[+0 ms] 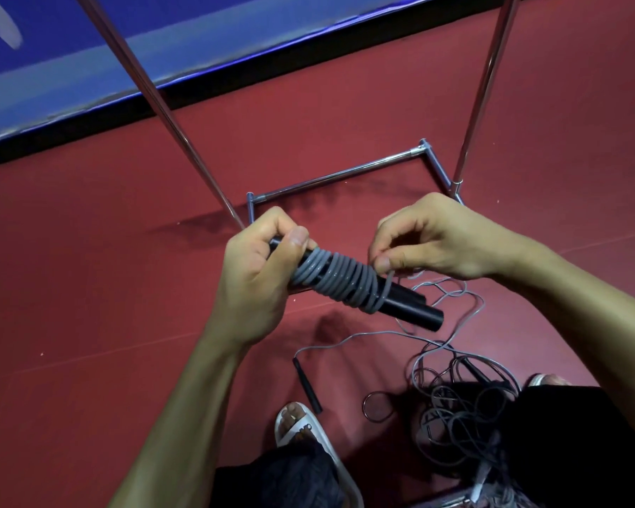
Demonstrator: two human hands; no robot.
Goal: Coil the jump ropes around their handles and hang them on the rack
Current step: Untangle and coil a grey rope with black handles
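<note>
Below the hands, by the feet, a tangle (455,408) of ropes sprawls on the floor, with a spare handle (307,386) just left of it, and none of that is coiled. Up at the hands now: the left hand (257,273) is clamped round the black handles (411,308), and grey rope (345,280) sits in tight turns between the hands. The right hand (429,240) pinches the rope at the last turn. I'd say this coil's well on, finish unclear. Beyond the hands, the rack (330,175) shows nothing hung.

Grey rope (340,278) coiled tight round black handles (411,309), tilted; rack (345,174) behind.
</note>
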